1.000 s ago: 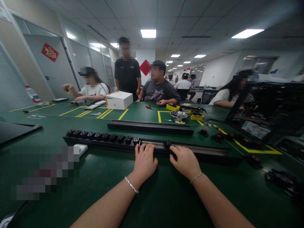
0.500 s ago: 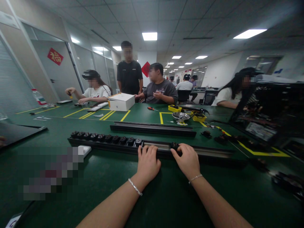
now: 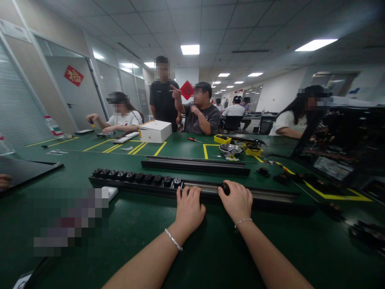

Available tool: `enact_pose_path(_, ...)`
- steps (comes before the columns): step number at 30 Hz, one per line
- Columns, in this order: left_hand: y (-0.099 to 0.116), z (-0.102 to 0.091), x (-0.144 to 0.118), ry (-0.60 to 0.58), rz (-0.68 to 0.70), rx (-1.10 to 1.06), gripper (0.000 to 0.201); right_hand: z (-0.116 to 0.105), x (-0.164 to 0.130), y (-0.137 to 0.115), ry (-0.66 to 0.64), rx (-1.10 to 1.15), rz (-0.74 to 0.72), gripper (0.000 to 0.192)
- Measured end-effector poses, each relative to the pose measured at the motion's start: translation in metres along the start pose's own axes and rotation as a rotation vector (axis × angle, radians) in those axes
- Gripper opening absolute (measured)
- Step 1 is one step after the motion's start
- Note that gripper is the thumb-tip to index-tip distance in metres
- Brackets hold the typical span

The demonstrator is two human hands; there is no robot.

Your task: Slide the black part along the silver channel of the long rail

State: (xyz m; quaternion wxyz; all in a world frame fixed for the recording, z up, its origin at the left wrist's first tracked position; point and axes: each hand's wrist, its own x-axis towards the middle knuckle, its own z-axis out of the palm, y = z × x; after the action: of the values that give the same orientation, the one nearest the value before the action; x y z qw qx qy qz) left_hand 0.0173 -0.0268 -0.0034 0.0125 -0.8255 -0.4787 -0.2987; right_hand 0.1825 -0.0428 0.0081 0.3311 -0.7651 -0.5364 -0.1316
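A long black rail [image 3: 270,195] lies across the green table in front of me. A row of round-topped black socket modules [image 3: 139,178] fills its left part. My left hand [image 3: 190,206] grips the rail's near edge just right of the last module, fingertips curled over the channel. My right hand [image 3: 237,199] pinches a single black socket module [image 3: 224,187] at the rail, apart from the row. The fingers partly cover this module, and I cannot tell how deep it sits in the channel.
A second black rail [image 3: 195,165] lies behind. Farther back are a white box [image 3: 156,132], a screwdriver [image 3: 194,139], a metal bowl [image 3: 230,149] and yellow trays [image 3: 222,139]. Loose black parts [image 3: 263,172] lie at right, near a dark open-framed unit [image 3: 339,148]. Co-workers sit around the table.
My right hand stays by the rail with the module, its wrist turned slightly. The left hand keeps its place on the rail. Across the table, a seated person has raised a pointing hand.
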Motion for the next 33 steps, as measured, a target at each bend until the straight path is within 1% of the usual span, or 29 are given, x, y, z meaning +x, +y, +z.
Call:
enact_pose_path(9, 0.0, -0.001, 0.0, -0.015, -0.012, 0.001, 0.044, -0.002, 0.003, 0.006, -0.021, -0.044, 0.024, 0.034)
enact_pose_path(13, 0.0, 0.0, 0.0, 0.001, -0.001, 0.0, 0.044, -0.003, 0.003, 0.007, -0.025, -0.046, 0.029, 0.033)
enact_pose_path(16, 0.0, -0.001, 0.0, 0.003, -0.006, 0.0, 0.043, -0.004, 0.003, 0.007, -0.019, -0.048, 0.027, 0.032)
enact_pose_path(21, 0.001, -0.003, 0.001, -0.025, -0.02, -0.002, 0.044, -0.004, 0.003, 0.01, 0.001, -0.042, 0.032, 0.032)
enact_pose_path(24, 0.001, -0.003, 0.0, -0.016, -0.014, -0.006, 0.044, -0.003, 0.004, 0.012, 0.008, -0.037, 0.028, 0.032)
enact_pose_path(33, -0.001, -0.002, 0.0, -0.007, -0.003, -0.01, 0.043, -0.009, 0.006, 0.016, -0.025, -0.04, 0.074, 0.03)
